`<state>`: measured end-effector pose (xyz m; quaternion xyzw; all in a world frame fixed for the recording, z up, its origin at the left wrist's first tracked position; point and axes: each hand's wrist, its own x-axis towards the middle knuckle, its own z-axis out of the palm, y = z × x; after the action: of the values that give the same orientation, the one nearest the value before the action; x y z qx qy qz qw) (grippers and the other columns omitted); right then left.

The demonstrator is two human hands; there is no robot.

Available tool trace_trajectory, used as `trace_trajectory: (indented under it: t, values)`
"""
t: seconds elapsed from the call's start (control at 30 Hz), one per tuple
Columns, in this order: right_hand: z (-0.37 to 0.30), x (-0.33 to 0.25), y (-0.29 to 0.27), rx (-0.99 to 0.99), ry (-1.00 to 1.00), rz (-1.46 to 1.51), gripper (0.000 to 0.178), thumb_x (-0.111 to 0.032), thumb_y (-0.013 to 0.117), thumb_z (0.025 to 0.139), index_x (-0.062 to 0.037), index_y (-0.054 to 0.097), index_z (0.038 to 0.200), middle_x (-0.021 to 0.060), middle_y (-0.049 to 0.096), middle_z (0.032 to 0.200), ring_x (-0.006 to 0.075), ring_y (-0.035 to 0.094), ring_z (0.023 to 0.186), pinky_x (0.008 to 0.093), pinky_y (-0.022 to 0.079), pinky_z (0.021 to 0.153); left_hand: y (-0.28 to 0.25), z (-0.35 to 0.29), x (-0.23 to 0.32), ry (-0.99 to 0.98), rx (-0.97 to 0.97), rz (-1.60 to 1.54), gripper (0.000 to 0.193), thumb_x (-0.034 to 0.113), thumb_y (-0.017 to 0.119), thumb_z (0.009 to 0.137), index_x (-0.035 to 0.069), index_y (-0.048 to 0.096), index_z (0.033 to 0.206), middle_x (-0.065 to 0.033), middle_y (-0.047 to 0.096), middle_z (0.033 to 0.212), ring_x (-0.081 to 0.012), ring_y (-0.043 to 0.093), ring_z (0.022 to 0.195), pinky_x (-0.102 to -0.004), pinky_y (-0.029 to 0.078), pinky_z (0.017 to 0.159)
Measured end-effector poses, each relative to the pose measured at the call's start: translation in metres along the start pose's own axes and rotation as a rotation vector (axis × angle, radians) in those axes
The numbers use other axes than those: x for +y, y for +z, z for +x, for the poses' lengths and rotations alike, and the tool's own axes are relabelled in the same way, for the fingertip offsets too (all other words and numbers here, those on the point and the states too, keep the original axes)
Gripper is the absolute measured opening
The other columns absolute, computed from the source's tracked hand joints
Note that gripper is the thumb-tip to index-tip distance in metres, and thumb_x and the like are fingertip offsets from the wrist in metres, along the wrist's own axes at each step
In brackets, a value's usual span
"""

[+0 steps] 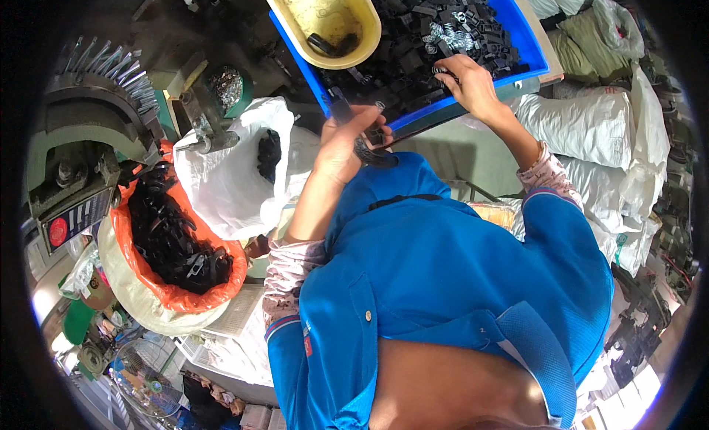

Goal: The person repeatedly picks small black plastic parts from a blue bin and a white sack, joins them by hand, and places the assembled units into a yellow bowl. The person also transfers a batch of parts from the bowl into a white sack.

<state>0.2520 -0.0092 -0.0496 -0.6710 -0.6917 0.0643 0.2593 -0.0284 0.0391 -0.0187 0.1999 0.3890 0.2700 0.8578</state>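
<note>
My left hand (338,151) is closed around a black plastic part (340,108) that sticks up past the fingers. More dark pieces show at the palm, and a small metal spring (379,106) stands by the thumb tip. Over the near right of a blue tray (544,55), my right hand (474,89) has its fingertips pinched together; what they hold is too small to make out. Loose black plastic pieces (406,83) fill the tray, with a heap of silvery coil springs (452,38) lying on them just beyond the right hand.
A yellow tub (368,52) with a few dark parts sits over the tray's left side. To my left are a white bag (214,171), an orange-lined sack (235,278) of black parts and a machine (88,153). White sacks (583,127) are stacked on the right.
</note>
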Motion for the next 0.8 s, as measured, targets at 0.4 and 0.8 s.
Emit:
trace_trajectory:
  t: [0.4,0.8]
  values:
    - [-0.015,-0.105,0.01,-0.228,0.426,1.16,0.023,-0.013,0.065,0.094,0.0006,0.066,0.113,0.0051,0.069,0.099,0.0103,0.065,0.086,0.0254,0.055,0.072,-0.002,-0.002,-0.008,-0.009,-0.099,0.139,0.022,0.014,0.072,0.087,-0.002,0.064,0.098,-0.0136,0.065,0.084,-0.0245,0.067,0.071,-0.0404,0.059,0.057]
    - [0.036,-0.125,0.012,-0.252,0.223,1.243,0.019,-0.011,0.066,0.093,0.002,0.064,0.107,0.0042,0.067,0.088,0.008,0.06,0.073,0.023,0.05,0.067,-0.034,-0.03,0.017,0.291,-0.154,-0.112,0.04,-0.002,0.064,0.087,-0.005,0.055,0.127,-0.0148,0.063,0.11,-0.0242,0.064,0.104,-0.0452,0.06,0.085]
